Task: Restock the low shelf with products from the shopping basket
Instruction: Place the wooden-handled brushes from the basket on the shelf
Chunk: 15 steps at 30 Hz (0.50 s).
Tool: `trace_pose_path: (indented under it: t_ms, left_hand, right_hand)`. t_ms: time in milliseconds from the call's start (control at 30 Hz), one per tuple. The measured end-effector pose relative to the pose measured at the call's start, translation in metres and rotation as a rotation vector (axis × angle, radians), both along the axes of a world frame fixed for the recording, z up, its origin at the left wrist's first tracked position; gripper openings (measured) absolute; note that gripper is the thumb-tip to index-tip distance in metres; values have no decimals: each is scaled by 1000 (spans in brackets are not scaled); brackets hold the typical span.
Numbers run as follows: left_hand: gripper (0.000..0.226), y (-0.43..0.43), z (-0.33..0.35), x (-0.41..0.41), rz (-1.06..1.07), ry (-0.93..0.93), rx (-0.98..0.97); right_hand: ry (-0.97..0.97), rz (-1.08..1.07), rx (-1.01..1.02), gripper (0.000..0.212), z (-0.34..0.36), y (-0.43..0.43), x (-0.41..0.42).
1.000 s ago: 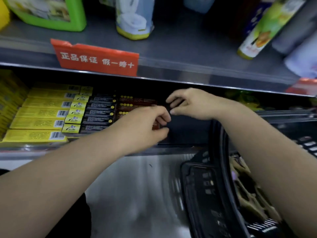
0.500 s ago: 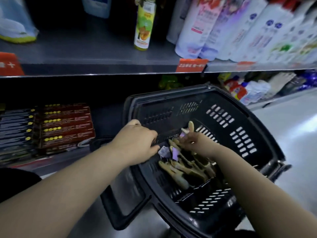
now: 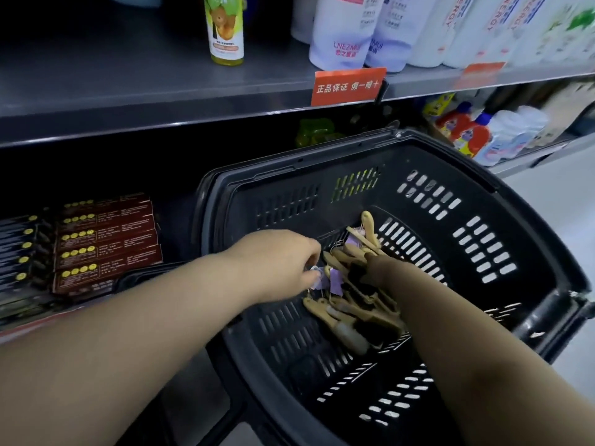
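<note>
Brushes (image 3: 354,312) are being picked from the basket (image 3: 289,201) middle: left hand (image 3: 277,262) pinches tags (image 3: 335,284), right hand (image 3: 380,267) grip I cannot tell; next, lift them onto the low shelf (image 3: 38,320)

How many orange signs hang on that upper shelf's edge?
2. One orange sign sits above the basket's far rim; the other is farther right, below the white bottles. More may lie out of view.

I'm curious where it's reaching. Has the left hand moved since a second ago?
Yes. The left hand left the dark red boxes and went right, into the black basket, by the purple tags.
</note>
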<state>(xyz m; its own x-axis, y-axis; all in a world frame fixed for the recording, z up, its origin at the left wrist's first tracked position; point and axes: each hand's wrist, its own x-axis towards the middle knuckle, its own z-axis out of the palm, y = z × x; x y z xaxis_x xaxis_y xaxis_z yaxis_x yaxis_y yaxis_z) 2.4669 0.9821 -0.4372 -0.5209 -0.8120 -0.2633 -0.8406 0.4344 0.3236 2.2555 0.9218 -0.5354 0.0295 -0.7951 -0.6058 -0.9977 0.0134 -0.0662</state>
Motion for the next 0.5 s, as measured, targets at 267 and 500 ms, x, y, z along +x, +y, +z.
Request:
trace_pose_path:
  t_ms: [267,500]
  left_hand:
    - [22,-20,-13,-6,-12,-44,108]
    - [35,-16,-14,-2,-21,-71,111]
  right_hand:
    - [337,118,-20,55,-52,-15,-24]
    - [123,-126,-58,59,8,-15,-18]
